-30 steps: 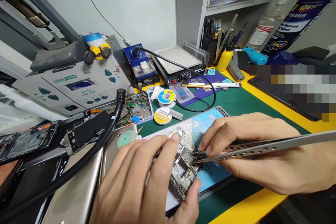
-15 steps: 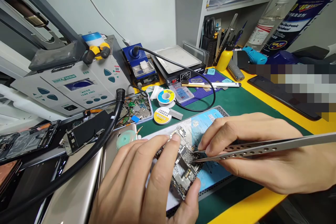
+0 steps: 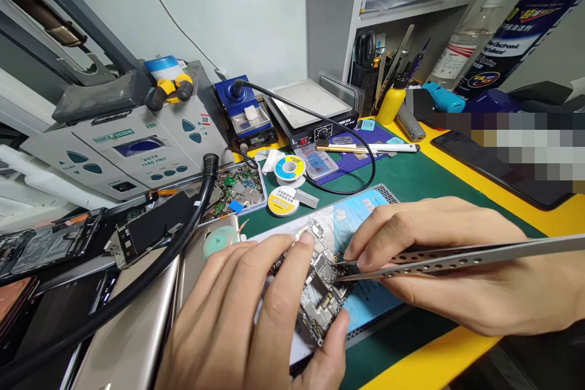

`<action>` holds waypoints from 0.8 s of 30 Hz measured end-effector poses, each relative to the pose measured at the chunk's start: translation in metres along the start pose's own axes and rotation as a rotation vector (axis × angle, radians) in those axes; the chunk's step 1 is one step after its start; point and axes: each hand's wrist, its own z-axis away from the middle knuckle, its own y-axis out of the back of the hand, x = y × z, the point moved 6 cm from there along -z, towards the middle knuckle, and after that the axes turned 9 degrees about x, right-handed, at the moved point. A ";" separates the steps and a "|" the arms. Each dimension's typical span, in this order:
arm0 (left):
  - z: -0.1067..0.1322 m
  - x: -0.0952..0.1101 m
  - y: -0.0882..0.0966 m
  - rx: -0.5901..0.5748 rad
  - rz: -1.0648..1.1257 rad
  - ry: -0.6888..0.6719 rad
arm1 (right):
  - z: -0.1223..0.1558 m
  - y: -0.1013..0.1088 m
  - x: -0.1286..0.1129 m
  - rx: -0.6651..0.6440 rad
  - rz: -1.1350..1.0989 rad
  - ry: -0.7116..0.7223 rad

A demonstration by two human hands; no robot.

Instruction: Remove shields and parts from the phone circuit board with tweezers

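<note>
My left hand (image 3: pixel 242 311) pinches a bare phone logic board (image 3: pixel 320 292) at its edges, with the thumb on top and a finger below. The board is tilted and lies partly over a blue silicone work mat (image 3: pixel 361 216). My right hand (image 3: pixel 448 268) holds long perforated steel tweezers (image 3: pixel 434 262), and their tips reach the board's right edge among its small components. The fingers hide part of the board.
A Quick soldering station (image 3: pixel 137 146) and black hose (image 3: pixel 183 237) stand left of the mat, beside phone parts (image 3: pixel 50 244) and a component tray (image 3: pixel 233 192). Behind are a solder spool (image 3: pixel 289 169) and a heating plate (image 3: pixel 311 103). A yellow table edge (image 3: pixel 539 219) runs right.
The view has drifted very slightly. Both hands, the board and the tweezers stay almost unchanged, with only a slight shift of the tweezers' angle.
</note>
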 end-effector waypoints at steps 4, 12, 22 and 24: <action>-0.001 -0.002 -0.001 -0.006 -0.004 -0.005 | 0.000 0.001 -0.001 0.018 0.014 0.010; -0.002 0.001 0.000 -0.006 -0.008 -0.020 | -0.001 0.002 -0.003 0.000 0.015 -0.005; -0.004 0.001 0.000 0.005 0.026 -0.051 | -0.006 0.000 -0.001 0.022 -0.007 -0.016; -0.004 0.002 0.001 -0.001 0.028 -0.049 | -0.005 0.001 -0.002 0.022 -0.005 -0.006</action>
